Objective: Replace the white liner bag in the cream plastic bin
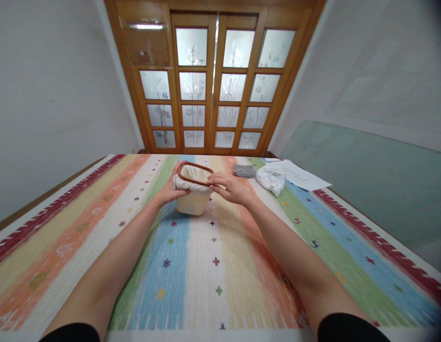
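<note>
A small cream-coloured bin (192, 203) is near the far middle of the striped cloth, tilted a little. A white plastic bag (184, 183) lines it and folds over its outside. On top lies a brown oval ring (195, 181), around the bin's mouth. My left hand (170, 187) grips the bin's left side, thumb in front over the bag and fingers behind by the ring. From the right, my right hand (229, 186) holds the ring's right end and the bag edge between thumb and fingers.
A folded grey cloth (244, 171), a crumpled white plastic bag (272, 178) and printed paper sheets (302, 175) lie at the back right. The striped tablecloth (202, 266) covers the table. Beyond it stand wooden doors (213, 85) with glass panes, and a pale green board (366, 175) stands at right.
</note>
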`<state>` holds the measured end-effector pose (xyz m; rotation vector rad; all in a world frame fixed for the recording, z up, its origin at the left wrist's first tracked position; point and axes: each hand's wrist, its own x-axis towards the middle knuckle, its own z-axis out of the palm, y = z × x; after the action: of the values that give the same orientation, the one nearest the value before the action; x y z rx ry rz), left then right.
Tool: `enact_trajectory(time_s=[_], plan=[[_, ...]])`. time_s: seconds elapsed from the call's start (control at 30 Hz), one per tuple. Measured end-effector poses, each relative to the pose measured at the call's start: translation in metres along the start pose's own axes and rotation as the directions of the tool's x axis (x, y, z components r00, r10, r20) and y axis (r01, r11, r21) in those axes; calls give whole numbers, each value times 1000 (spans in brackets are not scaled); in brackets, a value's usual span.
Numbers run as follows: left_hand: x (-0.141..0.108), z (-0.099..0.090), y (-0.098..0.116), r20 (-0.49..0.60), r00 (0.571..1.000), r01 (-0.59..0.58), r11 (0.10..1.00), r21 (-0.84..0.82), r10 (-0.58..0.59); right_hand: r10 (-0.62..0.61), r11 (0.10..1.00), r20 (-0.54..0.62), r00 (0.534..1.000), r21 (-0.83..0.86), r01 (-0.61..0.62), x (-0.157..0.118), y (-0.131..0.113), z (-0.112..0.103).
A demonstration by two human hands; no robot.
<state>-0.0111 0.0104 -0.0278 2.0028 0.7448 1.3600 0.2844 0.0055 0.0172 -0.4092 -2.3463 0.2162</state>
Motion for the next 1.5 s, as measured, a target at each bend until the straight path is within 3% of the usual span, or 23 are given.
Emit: enact_trajectory(time_s=[0.27,0.73,1.2,1.4,1.5], plan=[[1,0,4,40,999,3,1000,11,-4,44,998,81,996,-38,-41,5,-12,-10],[1,-1,4,59,998,14,1000,-14,-14,84,996,86,993,20,-86,8,-13,-8],[0,-1,7,71,997,13,998,66,-18,77,991,-21,997,-107,-79,3,-3,0],[-1,-4,6,92,995,24,997,78,-31,134,991,-33,990,26,-133,4,-6,3],[-1,-2,10,109,994,2,995,96,-13,235,970,-143,961,102,-222,5,-3,6]])
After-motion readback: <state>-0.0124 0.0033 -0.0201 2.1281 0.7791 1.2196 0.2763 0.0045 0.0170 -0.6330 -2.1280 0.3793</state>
